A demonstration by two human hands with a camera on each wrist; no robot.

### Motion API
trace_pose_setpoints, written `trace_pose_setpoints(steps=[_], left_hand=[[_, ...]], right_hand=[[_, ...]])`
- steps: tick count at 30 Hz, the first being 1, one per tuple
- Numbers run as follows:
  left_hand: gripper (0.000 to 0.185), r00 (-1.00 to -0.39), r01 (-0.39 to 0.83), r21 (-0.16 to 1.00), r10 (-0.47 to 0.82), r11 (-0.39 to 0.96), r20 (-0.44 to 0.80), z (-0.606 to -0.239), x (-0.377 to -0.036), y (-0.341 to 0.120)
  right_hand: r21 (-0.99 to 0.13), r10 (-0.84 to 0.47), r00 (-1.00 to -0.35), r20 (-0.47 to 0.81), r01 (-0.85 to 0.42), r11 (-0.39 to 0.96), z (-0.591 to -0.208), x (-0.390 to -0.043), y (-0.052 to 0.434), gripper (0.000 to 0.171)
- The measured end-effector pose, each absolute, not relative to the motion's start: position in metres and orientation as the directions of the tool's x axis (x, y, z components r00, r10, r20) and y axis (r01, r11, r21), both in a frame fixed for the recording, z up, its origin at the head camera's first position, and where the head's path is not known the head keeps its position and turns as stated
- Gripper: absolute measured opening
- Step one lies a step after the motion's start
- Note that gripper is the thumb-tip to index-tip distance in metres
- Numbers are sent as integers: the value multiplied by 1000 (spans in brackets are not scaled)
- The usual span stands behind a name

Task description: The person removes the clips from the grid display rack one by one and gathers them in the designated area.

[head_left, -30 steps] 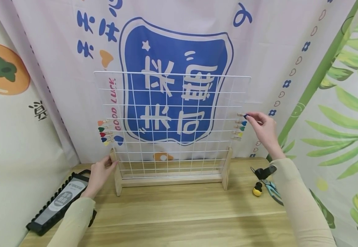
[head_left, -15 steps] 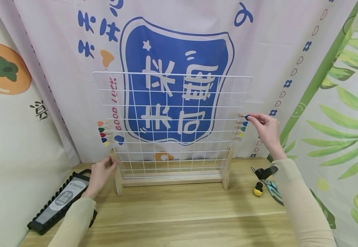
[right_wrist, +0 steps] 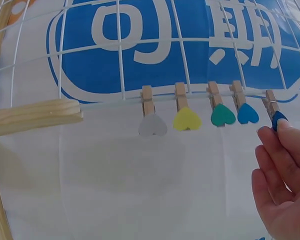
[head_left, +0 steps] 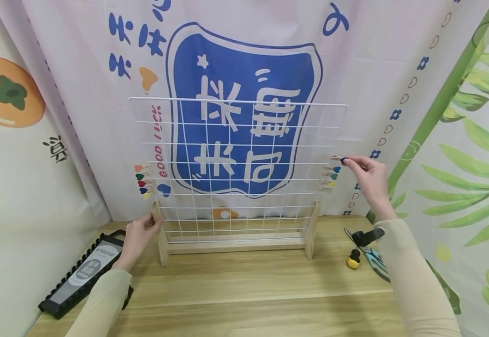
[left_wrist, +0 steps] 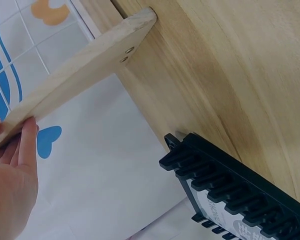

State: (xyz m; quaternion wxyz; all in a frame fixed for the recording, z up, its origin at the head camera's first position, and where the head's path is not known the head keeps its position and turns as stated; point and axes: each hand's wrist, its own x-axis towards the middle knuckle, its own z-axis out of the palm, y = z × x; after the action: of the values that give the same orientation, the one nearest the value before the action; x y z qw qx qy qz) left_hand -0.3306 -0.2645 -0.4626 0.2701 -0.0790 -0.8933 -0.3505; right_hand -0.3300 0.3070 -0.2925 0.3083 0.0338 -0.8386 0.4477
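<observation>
My right hand (head_left: 369, 180) pinches the heart end of a small wooden clothespin (right_wrist: 272, 102) with a dark blue heart, right at the side edge of a white wire grid (head_left: 248, 179). Below it on that edge are more heart clothespins: a blue heart (right_wrist: 248, 113), a green heart (right_wrist: 223, 115), a yellow heart (right_wrist: 187, 118) and a grey heart (right_wrist: 153, 125). With thumb and fingers, my left hand (head_left: 139, 236) grips the top of the left wooden upright (left_wrist: 85, 67) of the grid's stand. Several heart clothespins, including a red heart (head_left: 141, 184), line the grid's left edge.
A black rack with a grey label (head_left: 85, 271) lies on the table (head_left: 236, 299) at left. To the right are blue-handled pliers (head_left: 375, 263), a yellow and black stubby tool (head_left: 353, 259) and a black object (head_left: 367, 236). A printed curtain (head_left: 379, 70) hangs behind.
My right hand has shifted slightly to the right with the dark blue heart clothespin. My left hand keeps its grip on the upright. The whole head view has shifted a little.
</observation>
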Motion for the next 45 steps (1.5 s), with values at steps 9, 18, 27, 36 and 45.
trace_pose_setpoints(steps=[9, 18, 27, 36, 45], left_hand=[[18, -846, 319, 578, -50, 751, 531, -461, -330, -265], [20, -847, 322, 587, -50, 742, 529, -461, -331, -266], [21, -837, 335, 582, -50, 741, 545, -460, -332, -266], [22, -853, 320, 606, -57, 728, 518, -460, -332, -264], [23, -856, 313, 610, -62, 728, 514, -464, -331, -264]], right_hand=[[-750, 250, -817, 519, -295, 592, -299, -317, 315, 44], [-757, 214, -842, 494, -296, 582, -330, -298, 313, 41], [-737, 87, -872, 482, -350, 578, -389, -284, 283, 27], [-781, -38, -932, 360, -324, 534, -454, -279, 245, 19], [-715, -150, -948, 280, -310, 626, -508, -278, 218, 10]])
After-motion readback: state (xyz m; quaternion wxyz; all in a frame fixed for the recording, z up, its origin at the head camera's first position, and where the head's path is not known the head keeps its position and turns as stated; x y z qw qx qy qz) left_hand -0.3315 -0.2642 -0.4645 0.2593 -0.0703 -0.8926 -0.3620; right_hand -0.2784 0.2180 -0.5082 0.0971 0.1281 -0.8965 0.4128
